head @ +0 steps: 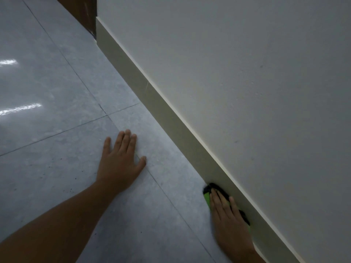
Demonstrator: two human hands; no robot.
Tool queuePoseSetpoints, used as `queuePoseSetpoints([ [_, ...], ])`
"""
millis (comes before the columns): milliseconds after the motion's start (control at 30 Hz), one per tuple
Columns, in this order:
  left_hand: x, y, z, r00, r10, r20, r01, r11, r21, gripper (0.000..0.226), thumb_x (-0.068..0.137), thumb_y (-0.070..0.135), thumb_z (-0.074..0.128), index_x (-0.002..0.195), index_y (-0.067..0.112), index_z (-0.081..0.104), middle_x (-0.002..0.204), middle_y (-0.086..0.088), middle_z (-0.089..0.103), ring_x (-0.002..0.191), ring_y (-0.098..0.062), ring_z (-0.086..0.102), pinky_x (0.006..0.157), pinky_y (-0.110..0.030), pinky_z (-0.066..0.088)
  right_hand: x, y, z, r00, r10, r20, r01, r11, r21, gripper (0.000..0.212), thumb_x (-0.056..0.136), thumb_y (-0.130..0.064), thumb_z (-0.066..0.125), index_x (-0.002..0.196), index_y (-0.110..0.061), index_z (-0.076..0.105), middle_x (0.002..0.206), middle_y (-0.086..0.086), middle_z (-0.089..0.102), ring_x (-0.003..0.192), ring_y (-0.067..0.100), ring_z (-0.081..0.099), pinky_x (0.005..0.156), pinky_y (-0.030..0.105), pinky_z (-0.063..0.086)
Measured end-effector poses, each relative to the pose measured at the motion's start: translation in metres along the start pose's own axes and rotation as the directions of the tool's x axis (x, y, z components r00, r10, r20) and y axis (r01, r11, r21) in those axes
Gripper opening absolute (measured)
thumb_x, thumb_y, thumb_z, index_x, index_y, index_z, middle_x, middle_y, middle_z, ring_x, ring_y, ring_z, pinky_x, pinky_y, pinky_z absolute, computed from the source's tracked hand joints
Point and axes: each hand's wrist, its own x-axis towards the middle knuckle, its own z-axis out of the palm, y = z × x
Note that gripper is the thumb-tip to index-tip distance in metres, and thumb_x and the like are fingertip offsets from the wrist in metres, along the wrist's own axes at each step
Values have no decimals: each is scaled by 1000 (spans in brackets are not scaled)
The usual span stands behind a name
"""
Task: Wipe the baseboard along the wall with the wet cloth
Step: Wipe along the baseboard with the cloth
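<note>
Right hand, fingers straight and together, presses green-and-black wet cloth against cream baseboard; left hand flat on grey tiled floor beside baseboard, fingers together, thumb spread.

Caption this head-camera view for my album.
Right hand presses green cloth against baseboard; left hand flat on tiled floor.

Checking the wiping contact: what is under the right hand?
A green-and-black cloth lies under the right hand, against the baseboard. The hand covers its middle; only its edges show.
</note>
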Motion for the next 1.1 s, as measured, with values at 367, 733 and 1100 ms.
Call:
queuePoseSetpoints([
  [367,1,1,2,1000,-4,8,4,997,73,81,87,62,12,151,12,8,160,-9,4,147,-19,-1,117,-48,-2,118,-30,-50,969,-171,-178,153,982,-113,57,79,-12,35,134,-3,49,142,11,49,131,25,44,112,41,19],
  [733,-29,50,21,998,-16,58,9,992,125,77,88,57,6,150,12,6,159,-12,4,147,-25,1,115,-55,-1,-37,43,-15,993,-22,-117,-1,981,-193,60,89,-12,30,149,-8,23,157,11,20,142,28,19,116,54,4],
  [1100,-32,48,19,1000,6,-2,-6,996,85,76,90,58,14,151,14,8,160,-10,5,147,-22,1,117,-52,-2,133,-43,-59,954,-13,-299,0,999,-43,57,92,-14,9,146,-1,22,155,14,25,143,26,21,118,45,8],
])
